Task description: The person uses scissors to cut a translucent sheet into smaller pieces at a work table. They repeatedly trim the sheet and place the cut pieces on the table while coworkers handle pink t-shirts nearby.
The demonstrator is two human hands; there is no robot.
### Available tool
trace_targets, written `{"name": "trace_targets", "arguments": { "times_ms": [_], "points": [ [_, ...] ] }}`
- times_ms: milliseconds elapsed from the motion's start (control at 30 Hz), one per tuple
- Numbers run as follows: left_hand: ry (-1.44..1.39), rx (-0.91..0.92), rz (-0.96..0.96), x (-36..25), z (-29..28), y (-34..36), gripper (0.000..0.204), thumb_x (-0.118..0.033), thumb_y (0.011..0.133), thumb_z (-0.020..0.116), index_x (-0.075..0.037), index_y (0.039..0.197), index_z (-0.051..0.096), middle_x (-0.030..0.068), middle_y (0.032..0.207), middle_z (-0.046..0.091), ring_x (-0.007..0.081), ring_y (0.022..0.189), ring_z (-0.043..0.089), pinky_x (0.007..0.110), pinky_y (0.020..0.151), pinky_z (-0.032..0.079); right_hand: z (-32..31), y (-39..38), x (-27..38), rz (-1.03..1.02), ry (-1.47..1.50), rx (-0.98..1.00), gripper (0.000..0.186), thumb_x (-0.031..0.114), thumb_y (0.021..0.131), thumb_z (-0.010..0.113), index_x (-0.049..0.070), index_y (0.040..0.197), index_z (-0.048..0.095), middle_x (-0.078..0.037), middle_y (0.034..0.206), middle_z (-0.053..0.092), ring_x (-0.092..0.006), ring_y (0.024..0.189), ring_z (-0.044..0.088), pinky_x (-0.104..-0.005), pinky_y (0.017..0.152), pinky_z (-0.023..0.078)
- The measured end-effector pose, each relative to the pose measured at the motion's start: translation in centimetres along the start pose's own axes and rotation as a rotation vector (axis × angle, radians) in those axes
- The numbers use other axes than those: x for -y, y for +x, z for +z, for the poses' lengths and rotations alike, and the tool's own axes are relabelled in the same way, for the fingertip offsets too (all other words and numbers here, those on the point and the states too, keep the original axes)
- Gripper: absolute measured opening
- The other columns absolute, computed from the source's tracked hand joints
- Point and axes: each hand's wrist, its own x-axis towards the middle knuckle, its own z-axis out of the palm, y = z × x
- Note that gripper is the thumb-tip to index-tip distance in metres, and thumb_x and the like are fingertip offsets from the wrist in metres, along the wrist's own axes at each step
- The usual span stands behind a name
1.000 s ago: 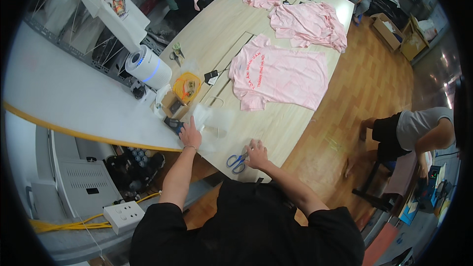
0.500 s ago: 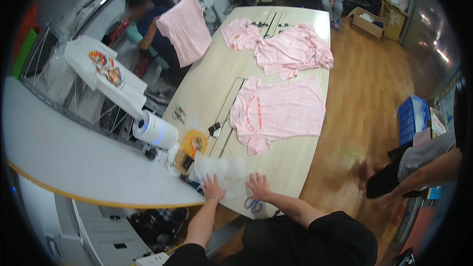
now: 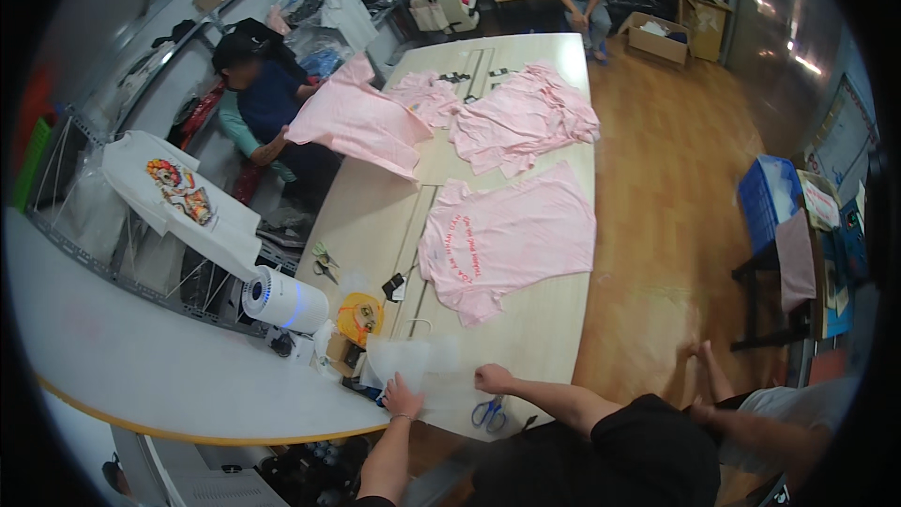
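Note:
My left hand (image 3: 402, 398) lies at the near end of the long table with its fingers apart, touching the lower edge of a translucent white sheet (image 3: 413, 357). My right hand (image 3: 493, 377) is closed beside the sheet's right side; whether it pinches anything is too small to tell. Just below it lie blue-handled scissors (image 3: 489, 414). Farther up the table a pink T-shirt (image 3: 511, 242) with red lettering is spread flat.
More pink shirts (image 3: 527, 117) are heaped beyond. A co-worker (image 3: 258, 103) at the left holds up a pink shirt (image 3: 361, 115). A white cylindrical device (image 3: 284, 299), orange bag (image 3: 360, 319) and green-handled scissors (image 3: 324, 261) line the left side. Another person (image 3: 788, 422) is close at right.
My right hand has gone from spread fingers to closed. My left hand has shifted slightly down. The co-worker has lowered the pink shirt over the table. The view has tilted.

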Motion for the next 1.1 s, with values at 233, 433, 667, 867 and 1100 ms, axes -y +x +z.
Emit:
{"name": "trace_targets", "arguments": {
  "times_ms": [233,433,667,867,1100],
  "points": [
    [-0.007,-0.1,-0.041,0.3,2.0,-1.0,0.118,-0.048,0.079,0.083,-0.013,0.173,0.022,0.0224,0.174,0.026,0.0423,0.159,0.028,0.06,0.125,0.029,-3.1,-3.2,0.7,0.078,0.25,-0.244,0.034,0.031,0.09,0.078,0.003,0.109,0.076,-0.018,0.098,0.08,-0.0381,0.096,0.077,-0.046,0.089,0.061],
    [0.152,-0.346,0.325,-4.8,1.6,-6.0,0.118,-0.047,0.08,0.084,-0.014,0.174,0.021,0.0246,0.176,0.02,0.0453,0.162,0.018,0.069,0.123,0.024,-3.8,-3.6,0.1,-0.102,0.224,-0.402,0.022,0.019,0.092,0.076,0.005,0.109,0.078,-0.016,0.1,0.08,-0.0368,0.094,0.077,-0.0449,0.088,0.061],
    [-0.142,-0.239,0.527,-10.5,5.7,-10.1,0.113,-0.04,0.079,0.085,-0.017,0.173,0.027,0.0221,0.174,0.021,0.0462,0.159,0.021,0.067,0.124,0.024,-8.7,-7.4,1.1,-0.422,-0.036,-0.238,0.016,0.016,0.094,0.075,0.009,0.108,0.081,-0.012,0.107,0.078,-0.0335,0.106,0.072,-0.0464,0.091,0.058],
    [-0.352,-0.29,0.727,-11.6,5.2,-10.1,0.078,-0.036,0.076,0.089,-0.008,0.144,0.062,0.0202,0.156,0.05,0.0418,0.148,0.041,0.06,0.121,0.03,-13.8,-13.0,3.2,-0.419,0.042,-0.172,0.025,0.019,0.093,0.081,0.011,0.117,0.081,-0.012,0.108,0.079,-0.0292,0.109,0.073,-0.0438,0.093,0.058],
    [-0.796,0.096,0.576,-14.7,0.0,-12.2,0.046,-0.025,0.089,0.089,0.0,0.124,0.073,0.0137,0.11,0.079,0.028,0.103,0.075,0.038,0.095,0.057,-15.6,-16.3,4.6,0.051,0.539,-0.738,0.083,0.038,0.089,0.091,0.007,0.157,0.054,-0.016,0.144,0.067,-0.0244,0.131,0.064,-0.0437,0.105,0.055]
  ]
}}
